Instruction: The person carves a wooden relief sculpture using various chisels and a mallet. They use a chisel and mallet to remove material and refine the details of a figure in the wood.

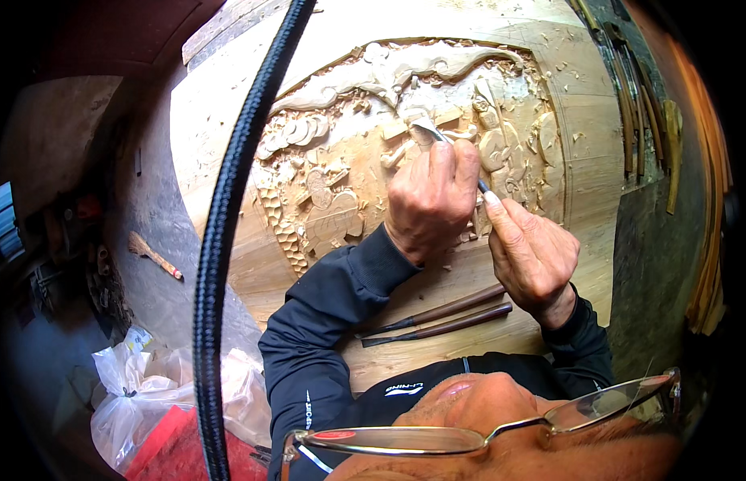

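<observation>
A carved wooden panel (437, 200) lies in front of me, its relief showing a branch-like band (461, 58) across the top, scale shapes and rounded forms. My left hand (431, 195) is closed around a carving chisel (429, 128). The chisel's pale blade points up and left at the relief near the panel's middle. Lower right, my right hand (535, 255) pinches the rear part of the same chisel with its fingers. Much of the shaft is hidden inside the left fist. Wood chips lie loose over the carving.
Two more chisels (437, 325) with dark handles rest on the board nearest me. Several long tools (633, 104) lie at the right. A wooden mallet-like stick (155, 255) is on the grey surface at left. Plastic bags (136, 393) sit lower left. A black braided cable (228, 208) crosses the view.
</observation>
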`<act>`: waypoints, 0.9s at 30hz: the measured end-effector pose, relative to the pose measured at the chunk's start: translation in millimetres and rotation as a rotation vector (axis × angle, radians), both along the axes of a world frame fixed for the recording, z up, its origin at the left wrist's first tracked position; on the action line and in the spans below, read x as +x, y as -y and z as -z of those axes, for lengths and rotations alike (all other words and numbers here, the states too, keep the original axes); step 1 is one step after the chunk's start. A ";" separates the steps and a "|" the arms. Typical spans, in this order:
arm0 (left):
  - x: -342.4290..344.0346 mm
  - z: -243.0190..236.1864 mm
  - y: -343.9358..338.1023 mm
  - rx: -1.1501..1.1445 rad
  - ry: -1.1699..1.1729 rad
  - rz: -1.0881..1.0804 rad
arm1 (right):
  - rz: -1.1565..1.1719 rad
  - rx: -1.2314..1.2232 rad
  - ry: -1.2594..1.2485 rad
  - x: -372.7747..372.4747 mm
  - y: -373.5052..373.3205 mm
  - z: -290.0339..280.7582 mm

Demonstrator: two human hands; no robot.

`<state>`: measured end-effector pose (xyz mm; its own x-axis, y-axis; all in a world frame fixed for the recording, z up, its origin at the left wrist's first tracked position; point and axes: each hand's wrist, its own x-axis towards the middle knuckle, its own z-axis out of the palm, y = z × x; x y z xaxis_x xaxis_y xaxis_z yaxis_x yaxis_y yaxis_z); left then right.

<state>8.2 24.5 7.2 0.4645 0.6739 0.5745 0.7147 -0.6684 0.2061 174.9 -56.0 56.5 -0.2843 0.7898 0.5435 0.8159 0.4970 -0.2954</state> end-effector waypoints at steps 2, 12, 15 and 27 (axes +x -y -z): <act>0.0 -0.2 0.1 -0.005 -0.015 -0.003 | -0.002 0.003 -0.009 0.4 0.0 2.4; 0.4 -1.8 -0.1 -0.027 -0.030 -0.018 | 0.004 0.006 0.003 -0.8 -1.0 4.1; 0.4 -1.8 -0.2 -0.034 -0.025 -0.016 | 0.005 0.003 0.001 -1.2 -1.2 4.3; 0.9 -3.5 0.4 -0.032 -0.037 -0.030 | -0.013 0.023 0.008 0.6 -0.4 9.7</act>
<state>9.1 24.2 10.8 0.4645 0.7055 0.5353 0.7417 -0.6402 0.2001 175.5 -55.6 46.8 -0.2990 0.7736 0.5588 0.8117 0.5140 -0.2773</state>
